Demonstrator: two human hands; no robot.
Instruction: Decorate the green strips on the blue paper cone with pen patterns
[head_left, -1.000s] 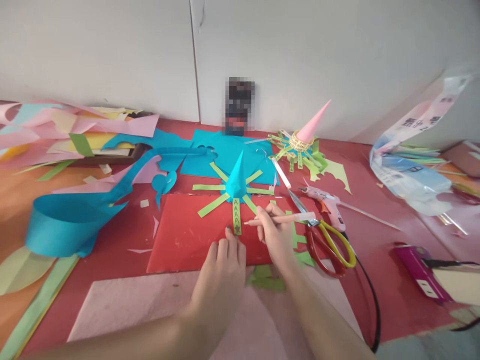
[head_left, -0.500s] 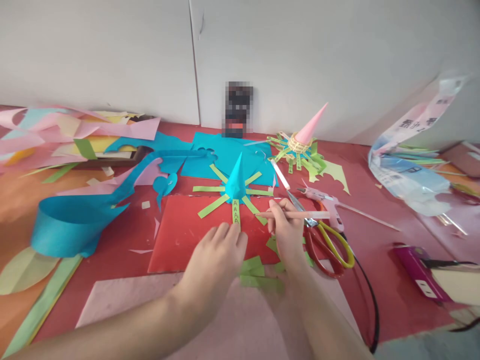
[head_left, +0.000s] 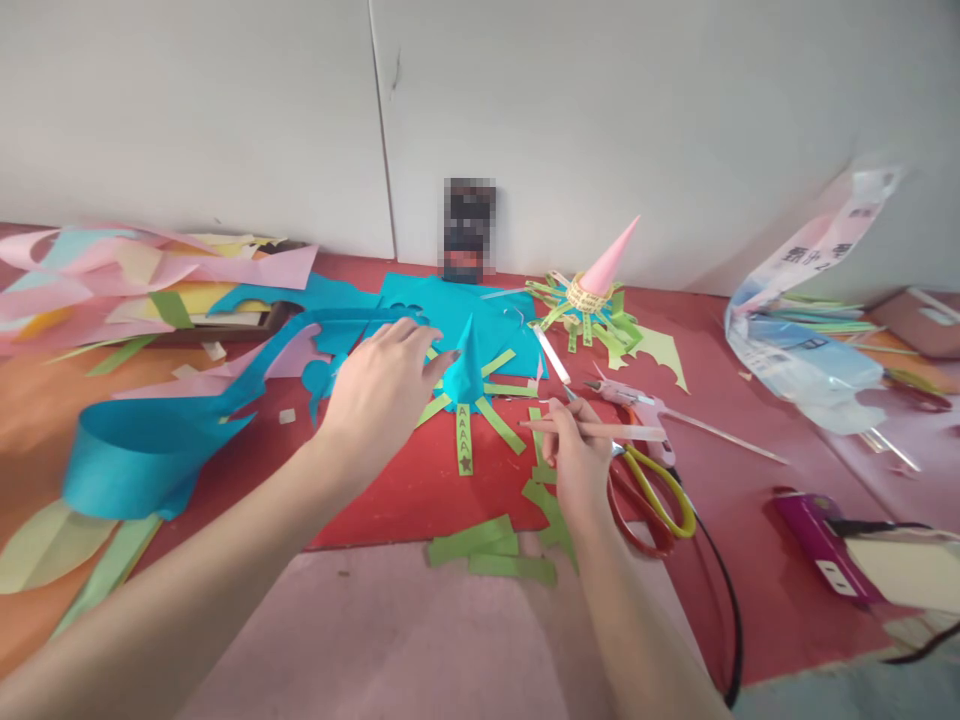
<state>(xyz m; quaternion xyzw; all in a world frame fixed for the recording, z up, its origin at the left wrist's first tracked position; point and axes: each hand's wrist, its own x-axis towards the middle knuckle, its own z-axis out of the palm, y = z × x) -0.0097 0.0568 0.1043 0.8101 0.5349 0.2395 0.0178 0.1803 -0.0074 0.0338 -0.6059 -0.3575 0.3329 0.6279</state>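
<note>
A blue paper cone [head_left: 463, 368] stands on a red board [head_left: 375, 508], with green paper strips fanning out around its base. The front green strip [head_left: 464, 440] bears a column of letter A's and a dark star. My left hand [head_left: 386, 385] hovers just left of the cone, fingers apart and holding nothing; it hides the strips on that side. Between the fingers of my right hand [head_left: 577, 455] is a pale pink pen [head_left: 630, 431], its tip pointing left near the strip at the right. Loose green paper pieces [head_left: 491, 545] lie at the board's front edge.
Scissors [head_left: 660, 490] and a pink glue gun [head_left: 637, 395] lie right of my right hand. Behind stands a pink cone [head_left: 611, 262] with green strips. A blue paper loop [head_left: 139, 460] is at left, a purple power strip [head_left: 814, 540] at right. Paper scraps [head_left: 262, 268] pile at back left.
My left hand has lifted off the front strip and moved up and left beside the cone, uncovering the star on that strip. The right hand still holds the pen in nearly the same place.
</note>
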